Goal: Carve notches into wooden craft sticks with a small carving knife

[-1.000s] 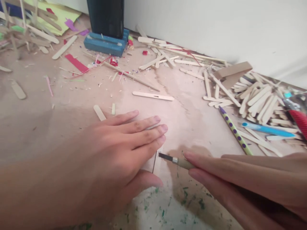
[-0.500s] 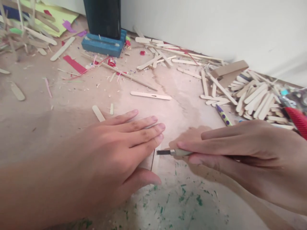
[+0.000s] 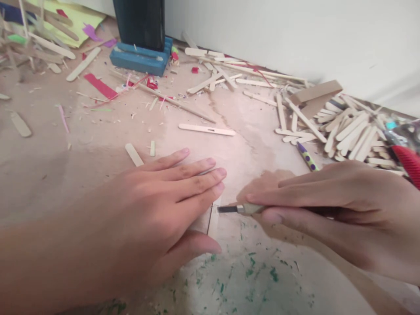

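My left hand (image 3: 164, 205) lies flat with its fingers stretched out, pressing down on the work surface. A thin pale strip (image 3: 213, 223) with a dark line along its edge shows between its fingers and thumb; the rest of it is under the hand. My right hand (image 3: 337, 210) grips a small carving chisel (image 3: 254, 208) by its pale handle. The chisel's dark, square-ended blade points left, its tip at the strip just beside my left fingertips. Beyond the hands lies a craft stick (image 3: 206, 130) with a small slot cut in it.
A heap of craft sticks (image 3: 356, 131) lies at the right, near a dotted pencil (image 3: 306, 156) and a red object (image 3: 407, 164). At the back, a blue block (image 3: 141, 59) holds a dark upright device (image 3: 141, 22). Paper scraps, shavings and a red strip (image 3: 100, 86) litter the left.
The chisel in my right hand has drawn slightly to the right, its tip a little farther from my left fingers. My left hand stays pressed down in the same place.
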A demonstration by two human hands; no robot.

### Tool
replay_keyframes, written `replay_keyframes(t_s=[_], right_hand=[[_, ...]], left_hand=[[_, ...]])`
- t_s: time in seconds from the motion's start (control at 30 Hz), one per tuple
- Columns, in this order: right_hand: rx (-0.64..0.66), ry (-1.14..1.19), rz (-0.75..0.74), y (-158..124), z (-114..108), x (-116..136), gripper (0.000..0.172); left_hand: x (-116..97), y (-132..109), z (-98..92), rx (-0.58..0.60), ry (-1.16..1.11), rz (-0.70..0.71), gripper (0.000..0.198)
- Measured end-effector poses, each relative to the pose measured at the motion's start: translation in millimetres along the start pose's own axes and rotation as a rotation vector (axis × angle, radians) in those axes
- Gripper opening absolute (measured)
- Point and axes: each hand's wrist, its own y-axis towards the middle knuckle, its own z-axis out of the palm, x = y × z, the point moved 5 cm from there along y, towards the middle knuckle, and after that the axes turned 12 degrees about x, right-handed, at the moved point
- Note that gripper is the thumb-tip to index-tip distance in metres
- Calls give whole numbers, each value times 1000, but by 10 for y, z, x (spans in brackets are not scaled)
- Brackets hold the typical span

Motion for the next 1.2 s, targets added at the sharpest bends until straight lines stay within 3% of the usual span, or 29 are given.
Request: replay_keyframes(t_s=[0.4,0.57,0.7,0.9,1.2], right_hand=[[3,116,41,-18,3,-103,20],[18,84,33,34,-21,-72,19],[25,74,50,52,-5,-58,20],[54,104,65,48,23,-71,24],[60,108,69,64,18,-87,25]], left_hand=[[-12,-8,-9,-7,35,12,57],[11,-25,-56,-55,28,8,38],[19,-15,-68,-74,11,36,37],[34,-27,-54,-39,5,80,23],[56,-45,-66,-21,13,53,31]])
